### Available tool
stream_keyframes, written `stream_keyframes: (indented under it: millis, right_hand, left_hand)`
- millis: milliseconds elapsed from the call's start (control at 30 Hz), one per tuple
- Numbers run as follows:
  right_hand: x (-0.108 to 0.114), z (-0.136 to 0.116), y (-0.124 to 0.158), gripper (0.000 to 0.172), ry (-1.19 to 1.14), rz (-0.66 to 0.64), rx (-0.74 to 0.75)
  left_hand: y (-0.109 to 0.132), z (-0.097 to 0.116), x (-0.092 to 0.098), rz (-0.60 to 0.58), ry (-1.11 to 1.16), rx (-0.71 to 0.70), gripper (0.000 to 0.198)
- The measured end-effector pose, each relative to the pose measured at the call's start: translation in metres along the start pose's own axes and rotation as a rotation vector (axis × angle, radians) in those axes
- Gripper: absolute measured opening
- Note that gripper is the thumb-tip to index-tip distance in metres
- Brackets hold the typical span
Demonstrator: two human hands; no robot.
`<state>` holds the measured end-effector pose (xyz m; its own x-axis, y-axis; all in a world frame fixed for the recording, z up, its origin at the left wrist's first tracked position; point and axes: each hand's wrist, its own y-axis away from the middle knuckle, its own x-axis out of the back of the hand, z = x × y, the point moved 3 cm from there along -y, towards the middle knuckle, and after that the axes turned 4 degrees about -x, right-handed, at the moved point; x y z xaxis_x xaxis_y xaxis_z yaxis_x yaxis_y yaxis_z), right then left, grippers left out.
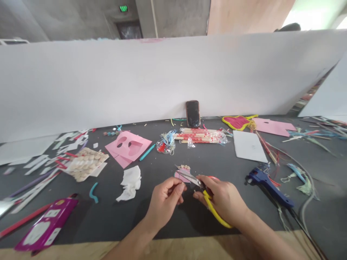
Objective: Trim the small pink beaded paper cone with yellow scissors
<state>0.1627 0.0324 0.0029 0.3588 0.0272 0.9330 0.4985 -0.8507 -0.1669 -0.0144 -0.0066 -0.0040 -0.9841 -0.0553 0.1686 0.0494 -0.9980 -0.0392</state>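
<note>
Both hands low over the dark table (168, 216): right hand (223, 202) clenched round yellow-handled scissors (199, 187), blades at a small pink piece (182, 174) pinched in left hand (165, 200) fingertips. Purple packet (46, 225) print unreadable; green sign (123, 8) blurred.

The lower handle loop of the yellow scissors (210, 202) is covered by the right hand (222, 202), and the blade tips are lost against a small pink piece (182, 176) whose shape cannot be made out. What is pinched in the fingers of the left hand (165, 200) is too small to tell. Both forearms are cut off by the near edge. The purple package (46, 225) at the near left is clipped at its corner, and its print is blurred. The cord of the blue glue gun (268, 186) is cut off at the near right. The screen of the phone (193, 113) is dark and unreadable. The green sign (123, 8) far off is too blurred to read.
</note>
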Motion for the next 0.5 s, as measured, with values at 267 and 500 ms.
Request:
stream_keyframes:
  millis: [267,500]
  right_hand:
    - [0.016,0.009,-0.003,0.039,-0.227,0.114,-0.095]
    - [0.020,0.039,-0.009,0.040,-0.640,0.380,-0.291]
  left_hand:
    - [0.000,0.000,0.000,0.000,-0.004,-0.016,0.026]
    - [-0.001,-0.004,0.001,0.023,0.031,-0.021,0.026]
